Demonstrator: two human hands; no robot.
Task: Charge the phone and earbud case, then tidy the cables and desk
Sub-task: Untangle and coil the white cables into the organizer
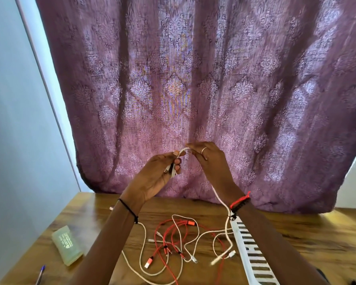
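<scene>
Head camera, aimed forward and down over a wooden desk [296,233], purple patterned curtain [193,79] hanging behind it. Raised above the desk, in front of the curtain: left hand [158,173], palm turned toward the camera, fingers curled round a small bundle of loops of white cable [178,156], thumb pressed against the top of the bundle, a dark plug end poking out near the palm. Just beside it: right hand [208,159], back to the camera, ring [203,150] on one finger, fingertips pinching the same white cable at the top of the loop. From under the right hand, down past the wrist to the desk: the free length of that cable, lost among the others below. On the desk beneath the forearms: a tangle of red cables [167,233] and loose white cables [143,243], crossing one another, several plugs lying free. To the right of the tangle, partly under the right forearm: a long white strip with dark slots [250,249], kind unclear. Near the left edge of the desk, well apart from the tangle: a pale green translucent case [67,244] with print on it; nearer the bottom edge, a pen [40,275] with a blue end. Black band [130,210] on the left wrist, red and black bracelet [239,202] on the right. Pale wall [12,120] left of the curtain.
</scene>
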